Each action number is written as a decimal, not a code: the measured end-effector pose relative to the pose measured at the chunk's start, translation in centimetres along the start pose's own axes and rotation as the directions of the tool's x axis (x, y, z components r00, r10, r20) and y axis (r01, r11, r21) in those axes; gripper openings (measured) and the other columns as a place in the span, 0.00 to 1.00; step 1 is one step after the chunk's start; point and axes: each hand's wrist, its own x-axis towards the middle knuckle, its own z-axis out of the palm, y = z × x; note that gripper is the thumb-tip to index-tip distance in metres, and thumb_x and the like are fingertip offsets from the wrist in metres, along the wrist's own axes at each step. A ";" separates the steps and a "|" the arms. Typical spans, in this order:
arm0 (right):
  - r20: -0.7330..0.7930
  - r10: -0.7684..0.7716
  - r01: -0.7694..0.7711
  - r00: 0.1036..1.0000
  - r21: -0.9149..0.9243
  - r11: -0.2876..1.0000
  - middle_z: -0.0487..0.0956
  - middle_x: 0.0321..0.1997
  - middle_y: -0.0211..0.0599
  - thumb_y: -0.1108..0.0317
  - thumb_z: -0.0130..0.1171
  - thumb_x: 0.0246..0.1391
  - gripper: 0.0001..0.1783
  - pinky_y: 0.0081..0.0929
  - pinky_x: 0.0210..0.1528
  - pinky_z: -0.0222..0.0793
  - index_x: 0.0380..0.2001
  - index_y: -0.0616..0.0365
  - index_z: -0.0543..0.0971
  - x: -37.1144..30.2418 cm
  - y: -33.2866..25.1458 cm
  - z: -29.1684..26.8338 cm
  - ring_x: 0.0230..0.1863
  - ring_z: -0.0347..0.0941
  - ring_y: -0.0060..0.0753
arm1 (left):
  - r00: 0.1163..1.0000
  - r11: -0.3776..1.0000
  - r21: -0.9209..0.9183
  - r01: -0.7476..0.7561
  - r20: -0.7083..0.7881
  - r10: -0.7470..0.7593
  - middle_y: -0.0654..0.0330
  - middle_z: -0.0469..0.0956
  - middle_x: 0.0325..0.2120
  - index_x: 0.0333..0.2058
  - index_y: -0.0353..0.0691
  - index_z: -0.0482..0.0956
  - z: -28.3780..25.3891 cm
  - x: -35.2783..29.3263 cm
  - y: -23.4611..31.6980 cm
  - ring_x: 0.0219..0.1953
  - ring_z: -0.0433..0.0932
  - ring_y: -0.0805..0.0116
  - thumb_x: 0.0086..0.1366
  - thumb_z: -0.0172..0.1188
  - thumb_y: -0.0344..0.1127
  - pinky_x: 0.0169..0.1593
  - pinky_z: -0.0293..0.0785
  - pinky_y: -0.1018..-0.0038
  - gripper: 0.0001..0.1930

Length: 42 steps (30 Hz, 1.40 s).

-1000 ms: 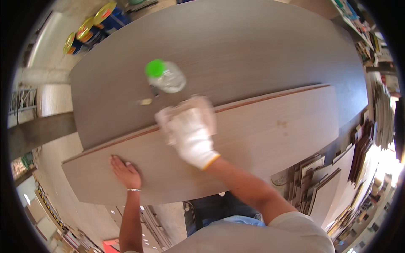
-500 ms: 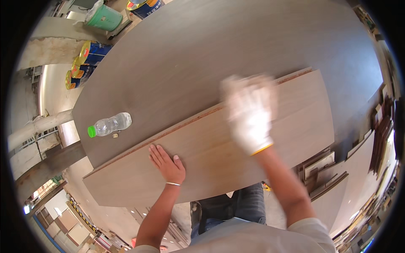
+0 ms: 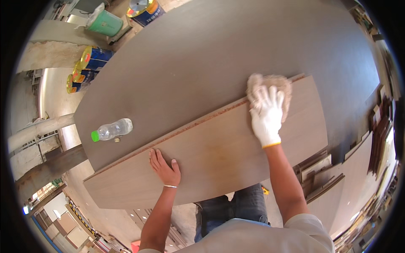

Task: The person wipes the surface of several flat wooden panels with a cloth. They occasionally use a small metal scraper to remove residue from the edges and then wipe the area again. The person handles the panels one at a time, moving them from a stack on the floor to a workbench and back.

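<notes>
Head view: right hand [image 3: 267, 116], fingers part-spread atop beige cloth [image 3: 285, 88]; left hand [image 3: 166, 169] flat, gripping nothing — uneven pressure could slide wood-grain panel [image 3: 219, 141].

Blue metal drum [image 3: 148, 15], beyond the far-left edge of the large grey-brown panel [image 3: 190, 50]: white printed characters. Stacked blue drums [image 3: 99, 58], off its left edge: labels, print illegible.

- Right hand [image 3: 266, 111], 3 o'clock: white knit glove [image 3: 266, 128], yellow cuff [image 3: 272, 145].
- Left hand [image 3: 165, 169], 7 o'clock: bare; thin pale bracelet [image 3: 170, 186] at wrist.
- 5 o'clock: pale grey short-sleeved shirt [image 3: 253, 238], dark jeans [image 3: 251, 204].
</notes>
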 end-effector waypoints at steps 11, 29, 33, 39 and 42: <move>0.204 0.123 -0.074 0.971 0.748 -0.660 0.68 0.75 0.45 0.53 0.59 0.69 0.35 0.56 0.72 0.69 0.73 0.57 0.66 -5.4 1.7 -6.2 0.71 0.69 0.54 | 0.902 0.536 -0.843 0.035 -0.205 -0.380 0.50 0.63 0.72 0.76 0.37 0.53 -7.2 15.6 -16.4 0.75 0.62 0.57 0.60 0.77 0.29 0.78 0.58 0.56 0.51; 0.588 0.260 -0.377 0.766 0.738 -0.559 0.72 0.70 0.41 0.50 0.62 0.71 0.35 0.45 0.71 0.70 0.71 0.59 0.67 -0.4 -3.7 0.4 0.69 0.70 0.43 | 0.741 0.741 0.038 -0.671 0.071 0.668 0.50 0.77 0.52 0.54 0.39 0.72 -6.9 25.9 13.7 0.58 0.75 0.48 0.43 0.81 0.33 0.66 0.68 0.54 0.38; 0.525 0.318 -0.346 0.789 0.808 -0.477 0.72 0.70 0.41 0.48 0.58 0.73 0.35 0.42 0.71 0.70 0.72 0.61 0.66 -1.1 -3.4 0.3 0.68 0.70 0.41 | 0.616 0.591 0.218 -0.777 0.072 0.784 0.54 0.78 0.48 0.52 0.38 0.74 -6.7 26.1 20.1 0.54 0.75 0.53 0.46 0.78 0.30 0.67 0.66 0.55 0.33; 0.544 0.347 -0.310 0.764 0.782 -0.541 0.70 0.73 0.43 0.46 0.53 0.75 0.37 0.43 0.74 0.67 0.74 0.59 0.63 -1.4 -2.6 -1.9 0.72 0.68 0.43 | 0.584 0.540 0.291 -0.790 0.087 0.807 0.60 0.79 0.39 0.45 0.41 0.80 -7.6 23.4 23.1 0.49 0.77 0.58 0.51 0.71 0.25 0.59 0.69 0.59 0.21; 0.554 0.304 -0.281 0.775 0.733 -0.619 0.68 0.75 0.44 0.44 0.52 0.75 0.38 0.45 0.75 0.65 0.75 0.59 0.61 -1.2 -3.0 -2.6 0.74 0.66 0.45 | 0.626 0.599 0.266 -0.756 0.025 0.779 0.61 0.79 0.38 0.44 0.42 0.80 -7.6 25.0 22.9 0.48 0.77 0.60 0.50 0.73 0.27 0.58 0.69 0.59 0.21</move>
